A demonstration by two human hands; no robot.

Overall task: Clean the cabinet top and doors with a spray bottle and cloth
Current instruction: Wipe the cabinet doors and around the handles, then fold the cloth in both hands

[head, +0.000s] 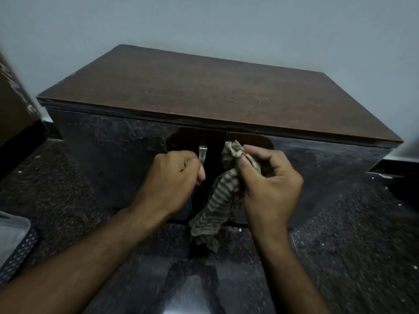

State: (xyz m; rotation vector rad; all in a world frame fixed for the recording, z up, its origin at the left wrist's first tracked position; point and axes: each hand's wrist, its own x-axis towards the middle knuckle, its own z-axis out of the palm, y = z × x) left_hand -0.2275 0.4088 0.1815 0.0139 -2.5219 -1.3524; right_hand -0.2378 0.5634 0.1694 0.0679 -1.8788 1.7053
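Low dark cabinet against pale wall, seen from above and in front. Brown wood-grain cabinet top bare; faint scuffs and light specks visible, no wet sheen or spray droplets discernible. Cannot tell whether already wiped.

Two glossy black doors below: left door and right door, both closed, meeting at a centre seam. Smudged, mottled reflections across both; streaky haze toward the right door's outer side. Judged not yet clean, or mid-clean.

Dark speckled floor with scattered white crumbs. Grey mat or tray corner at far left edge; brown panel at upper left.

Left hand curled into a fist at the metal handle of the left door; fingers appear wrapped round the handle's lower part, actual contact mostly hidden behind the knuckles. Right hand pinching a striped cloth between thumb and fingers, top of cloth bunched against the right door just beside the seam, remainder hanging loose toward the floor.

Spray bottle not in view.

Progress estimate: door stage, working around the handles and centre seam. Remaining, as far as visible: broad faces of both doors, outer edges, possibly the top. Likely next need: flatten cloth for wider strokes.
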